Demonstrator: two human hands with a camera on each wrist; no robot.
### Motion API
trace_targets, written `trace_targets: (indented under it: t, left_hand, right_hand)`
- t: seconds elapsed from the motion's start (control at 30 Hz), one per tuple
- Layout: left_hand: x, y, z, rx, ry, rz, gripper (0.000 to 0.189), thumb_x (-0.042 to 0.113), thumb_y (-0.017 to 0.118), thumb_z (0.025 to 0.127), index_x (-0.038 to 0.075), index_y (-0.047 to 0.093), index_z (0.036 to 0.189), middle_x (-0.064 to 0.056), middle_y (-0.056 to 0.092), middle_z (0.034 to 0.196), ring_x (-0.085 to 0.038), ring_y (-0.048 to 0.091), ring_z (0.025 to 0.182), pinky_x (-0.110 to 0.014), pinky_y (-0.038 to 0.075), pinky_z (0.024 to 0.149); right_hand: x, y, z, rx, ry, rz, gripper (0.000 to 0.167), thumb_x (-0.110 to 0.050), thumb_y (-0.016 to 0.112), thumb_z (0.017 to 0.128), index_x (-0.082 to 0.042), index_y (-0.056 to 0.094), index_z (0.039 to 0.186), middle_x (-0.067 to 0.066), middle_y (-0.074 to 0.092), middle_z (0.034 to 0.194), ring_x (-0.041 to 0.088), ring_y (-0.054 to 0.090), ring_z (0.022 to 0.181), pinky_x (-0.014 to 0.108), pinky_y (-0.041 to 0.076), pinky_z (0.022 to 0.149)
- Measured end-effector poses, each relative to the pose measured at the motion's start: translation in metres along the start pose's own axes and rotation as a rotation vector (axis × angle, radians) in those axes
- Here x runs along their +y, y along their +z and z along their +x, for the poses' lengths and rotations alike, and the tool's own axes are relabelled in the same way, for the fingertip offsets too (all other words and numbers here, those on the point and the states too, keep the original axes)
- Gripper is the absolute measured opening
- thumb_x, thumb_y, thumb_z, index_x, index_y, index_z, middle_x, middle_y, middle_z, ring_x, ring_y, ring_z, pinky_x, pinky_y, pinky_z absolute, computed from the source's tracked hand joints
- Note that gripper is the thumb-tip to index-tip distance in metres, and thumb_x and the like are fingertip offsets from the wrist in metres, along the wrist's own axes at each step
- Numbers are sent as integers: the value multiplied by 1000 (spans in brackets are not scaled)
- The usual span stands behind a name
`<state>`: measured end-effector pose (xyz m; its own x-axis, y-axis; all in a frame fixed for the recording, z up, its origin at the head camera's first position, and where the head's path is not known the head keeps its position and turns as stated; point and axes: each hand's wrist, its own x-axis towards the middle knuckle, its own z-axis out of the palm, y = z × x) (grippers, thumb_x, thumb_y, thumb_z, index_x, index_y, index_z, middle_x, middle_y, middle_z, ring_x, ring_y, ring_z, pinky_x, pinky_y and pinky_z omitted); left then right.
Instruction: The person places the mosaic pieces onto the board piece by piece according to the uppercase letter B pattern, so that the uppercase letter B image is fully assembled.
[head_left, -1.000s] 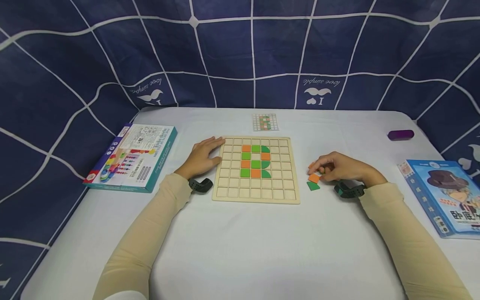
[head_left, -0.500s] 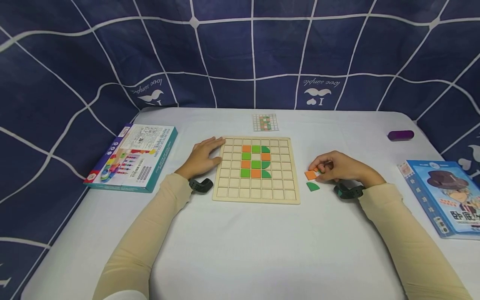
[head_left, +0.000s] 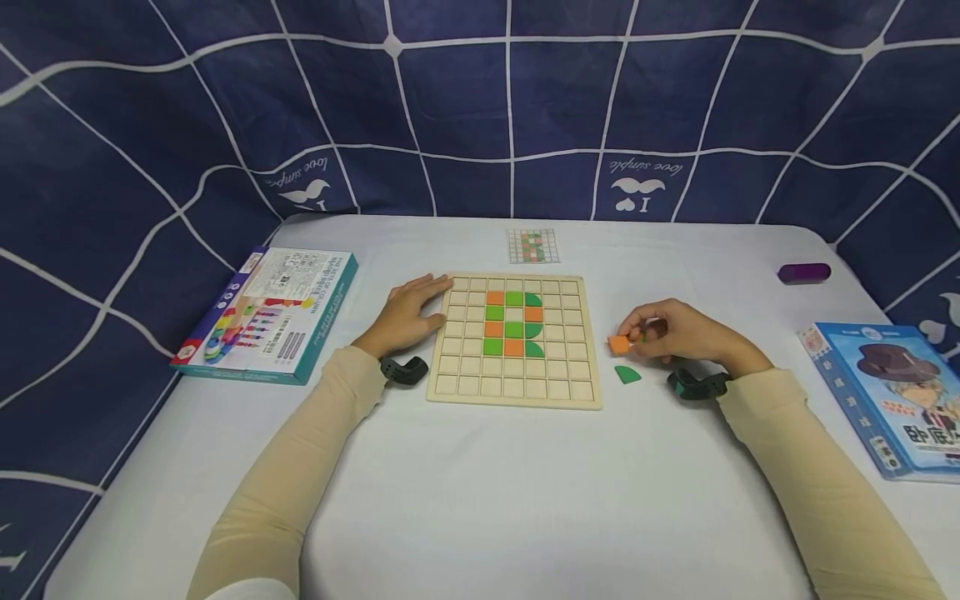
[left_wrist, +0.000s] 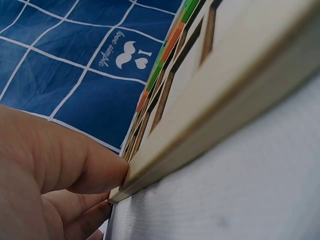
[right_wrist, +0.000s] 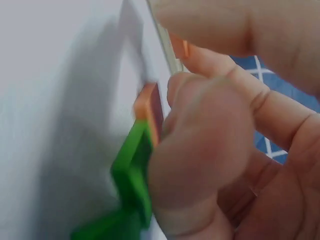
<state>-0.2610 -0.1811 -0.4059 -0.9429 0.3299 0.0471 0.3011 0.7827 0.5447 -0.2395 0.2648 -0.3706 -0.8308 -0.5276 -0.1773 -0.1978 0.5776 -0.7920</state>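
My left hand (head_left: 405,317) rests at the left edge of a wooden grid board (head_left: 513,387), thumb and fingertips touching its rim (left_wrist: 165,160). Orange, light green and dark green tiles fill part of the grid. To the right of the board, my right hand (head_left: 675,333) pinches an orange tile (head_left: 619,345) with curled fingers. Up close in the right wrist view, one orange tile (right_wrist: 179,46) shows at the fingertips, while another orange tile (right_wrist: 149,107) and a green tile (right_wrist: 131,167) show beside the thumb. A dark green quarter-round tile (head_left: 627,375) lies just below the hand.
Behind the board lies a small pattern card (head_left: 532,246). A teal-edged game box (head_left: 270,312) is at the left and a blue box (head_left: 892,400) at the right. A purple case (head_left: 804,273) sits at the back right. Dark blue gridded cloth (head_left: 465,108) hangs behind.
The right fingers have drawn the orange tile slightly left and up, off the green quarter-round tile, which stays in place. The left hand stays put on the board.
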Motion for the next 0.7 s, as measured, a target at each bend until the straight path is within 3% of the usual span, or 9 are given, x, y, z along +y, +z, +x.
trace_targets:
  t: [0.2,0.43,0.7]
  left_hand:
    - [0,0,0,-1,-4,-8,68,17,61,99,5,45,164,-9,39,173,-32,24,165,-54,13,132]
    - [2,0,-1,-3,-4,-9,69,18,61,99,5,45,164,-10,39,173,-33,24,165,-54,12,132]
    - [1,-1,-1,-7,-7,1,69,18,61,99,5,44,165,-9,38,174,-32,23,165,-53,12,133]
  right_hand:
    - [-10,9,3,19,-24,40,27,1,81,92,6,72,117,9,69,98,11,54,66,24,47,52]
    - [-23,28,10,18,-16,165,30,4,78,93,10,67,121,12,76,96,10,55,62,24,51,54]
    - [-38,55,18,111,-23,292,34,3,71,96,14,62,128,7,76,97,9,59,66,24,51,55]
